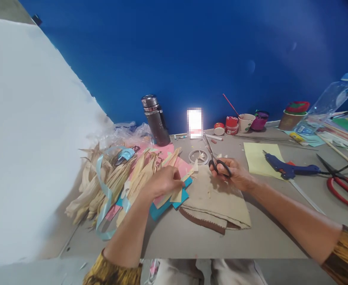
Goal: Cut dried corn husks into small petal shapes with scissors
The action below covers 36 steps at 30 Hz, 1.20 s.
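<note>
My right hand (227, 173) grips small black-handled scissors (211, 152), their blades pointing up and away from me, above a folded beige cloth (218, 206) with a brown edge. To its left, my left hand (168, 180) is closed, fingers curled down over a pile of paper and dried corn husks. Its fingertips are partly hidden, so what they hold is unclear. A pale husk strip (177, 196) and blue paper (180, 201) show just below it. More corn husks (95, 190) lie at the left, with a light blue ribbon (106, 198) across them.
A dark thermos (157, 124) and a roll of tape (198, 157) stand beyond my hands. Paint pots (231, 125) and a paper cup (246, 123) line the blue wall. At the right lie yellow paper (260, 156), a blue glue gun (293, 169) and red-handled scissors (345, 190).
</note>
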{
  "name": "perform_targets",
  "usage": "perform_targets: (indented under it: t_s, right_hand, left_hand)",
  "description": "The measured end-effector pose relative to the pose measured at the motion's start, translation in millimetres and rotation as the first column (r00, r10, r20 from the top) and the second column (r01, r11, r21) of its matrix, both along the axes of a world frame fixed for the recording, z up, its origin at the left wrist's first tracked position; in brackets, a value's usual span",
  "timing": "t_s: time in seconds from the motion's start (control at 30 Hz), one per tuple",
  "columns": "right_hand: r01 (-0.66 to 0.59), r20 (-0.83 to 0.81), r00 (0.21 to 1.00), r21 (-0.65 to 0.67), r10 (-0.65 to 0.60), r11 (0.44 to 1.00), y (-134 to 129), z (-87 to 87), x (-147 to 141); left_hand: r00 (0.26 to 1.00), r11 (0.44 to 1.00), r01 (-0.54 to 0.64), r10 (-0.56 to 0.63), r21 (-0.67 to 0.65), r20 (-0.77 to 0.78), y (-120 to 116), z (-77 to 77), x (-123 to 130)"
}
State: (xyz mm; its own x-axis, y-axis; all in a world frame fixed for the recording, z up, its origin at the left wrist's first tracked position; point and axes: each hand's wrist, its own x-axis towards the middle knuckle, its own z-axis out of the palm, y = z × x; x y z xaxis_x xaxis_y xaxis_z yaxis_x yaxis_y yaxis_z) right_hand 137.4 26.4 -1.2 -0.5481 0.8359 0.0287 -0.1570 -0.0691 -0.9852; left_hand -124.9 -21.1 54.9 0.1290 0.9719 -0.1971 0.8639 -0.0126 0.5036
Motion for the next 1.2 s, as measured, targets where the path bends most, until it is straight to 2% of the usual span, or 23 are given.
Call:
perform_targets:
  t_s: [0.13,0.23,0.3,0.4,0.5,0.63,0.77,0.83,0.9,0.93,1.0,1.03,1.1,1.2]
  right_hand:
    - [-0.029,0.095,0.995,0.03,0.026,0.999,-1.1,-3.4,-0.9]
    - [-0.026,0.163,0.986,0.056,0.016,0.998,-1.0,-4.6,-1.6]
    - [-0.02,0.198,0.98,0.064,0.007,0.998,-1.3,-5.0,-2.5]
    - [-0.003,0.185,0.983,0.051,-0.006,0.999,-4.7,-2.8,-5.7]
    - [-0.01,0.104,0.995,0.015,0.009,1.0,-12.4,3.4,-11.5]
    - [-0.055,0.05,0.997,0.048,0.053,0.997,-24.1,9.7,-21.7]
    - [0.034,0.062,0.997,0.069,-0.038,0.997,-31.4,9.1,-28.8]
    - [0.101,0.066,0.992,0.09,-0.107,0.991,-33.1,9.7,-29.6]
    - [0.169,0.062,0.982,0.124,-0.177,0.978,-33.7,12.3,-28.9]
    - [0.193,0.055,0.978,0.137,-0.203,0.971,-33.6,14.2,-28.2]
    - [0.226,0.034,0.972,0.156,-0.233,0.962,-32.5,18.1,-26.3]
    - [0.234,0.023,0.97,0.161,-0.24,0.959,-31.2,19.8,-25.0]
    - [0.244,0.021,0.968,0.16,-0.25,0.957,-26.5,22.3,-20.9]
    - [0.167,0.147,0.972,0.128,-0.185,0.978,-15.1,24.6,-10.3]
  left_hand:
    - [0.997,0.996,0.074,-0.075,-0.042,-0.023,-2.5,-10.1,-5.2]
    - [0.985,0.986,0.133,-0.121,-0.098,0.124,0.9,-11.9,-7.6]
    - [0.956,0.989,0.116,-0.087,-0.087,0.281,1.9,-8.6,-6.7]
    - [0.846,0.998,0.021,0.016,-0.063,0.533,0.0,-0.8,0.5]
    - [0.709,0.998,-0.014,0.055,-0.064,0.703,-3.2,2.0,15.5]
    - [0.579,0.992,-0.058,0.123,-0.109,0.806,-6.3,-5.9,39.1]
    - [0.497,0.982,-0.05,0.182,-0.181,0.848,-7.8,-13.3,49.7]
    - [0.503,0.981,0.013,0.163,-0.196,0.849,-7.9,-14.3,50.0]
    - [0.574,0.987,0.074,0.075,-0.143,0.815,-7.9,-14.4,49.6]
    - [0.634,0.994,0.073,0.012,-0.075,0.773,-8.0,-14.4,49.5]
    - [0.763,0.987,0.021,-0.12,0.161,0.636,-8.8,-14.5,49.8]
    - [0.815,0.95,-0.01,-0.173,0.312,0.553,-9.6,-14.6,49.9]
    - [0.882,0.808,-0.03,-0.256,0.589,0.395,-12.2,-14.6,49.3]
    - [0.913,0.567,0.002,-0.337,0.824,0.229,-17.9,-13.5,46.1]
